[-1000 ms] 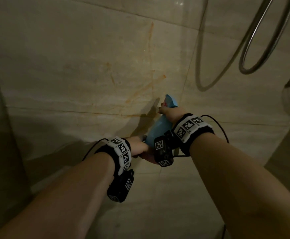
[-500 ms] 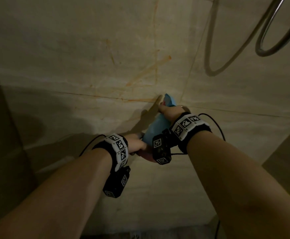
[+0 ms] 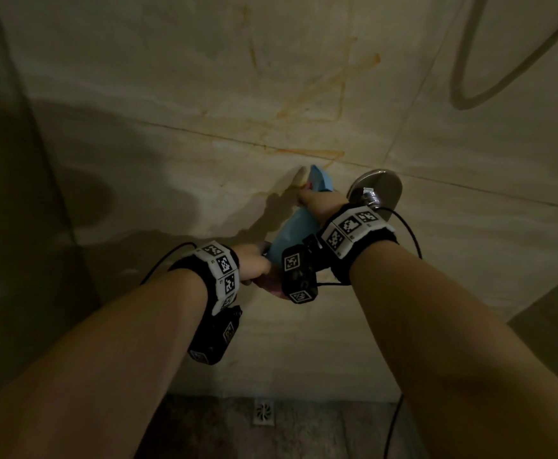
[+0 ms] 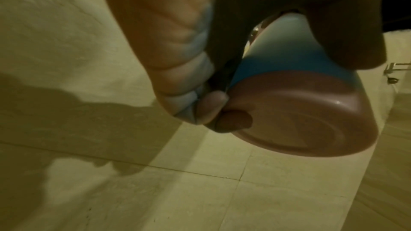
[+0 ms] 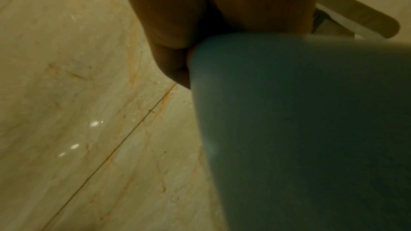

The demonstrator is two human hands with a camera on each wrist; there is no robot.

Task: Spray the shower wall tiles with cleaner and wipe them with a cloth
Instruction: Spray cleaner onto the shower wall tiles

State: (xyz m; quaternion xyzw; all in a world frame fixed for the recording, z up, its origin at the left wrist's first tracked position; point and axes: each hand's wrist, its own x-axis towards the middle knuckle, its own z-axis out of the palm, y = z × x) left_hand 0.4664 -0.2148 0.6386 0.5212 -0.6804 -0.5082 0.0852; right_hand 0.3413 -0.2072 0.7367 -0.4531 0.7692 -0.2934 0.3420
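Note:
A blue spray bottle (image 3: pixel 290 230) with a maroon base (image 4: pixel 289 111) is tilted toward the beige, orange-veined wall tiles (image 3: pixel 204 94). Its head (image 3: pixel 320 180) sits close to the wall, just below a horizontal grout line. My right hand (image 3: pixel 314 202) grips the bottle at the neck; the index finger is hidden behind the head. My left hand (image 3: pixel 257 265) holds the bottle's base with curled fingers (image 4: pixel 211 104). A pale blue strip (image 4: pixel 200 69) shows inside the left fingers; I cannot tell what it is. In the right wrist view the bottle (image 5: pixel 311 129) fills the right side.
A round chrome wall fitting (image 3: pixel 375 190) sits just right of my right wrist. The shower hose (image 3: pixel 503 84) loops at the top right. Dark floor with a small drain (image 3: pixel 264 412) lies below. A side wall (image 3: pixel 6 226) closes in on the left.
Both hands and the bottle have moved down the wall, below the grout line. The view has tilted down, so the chrome fitting and the floor drain now show.

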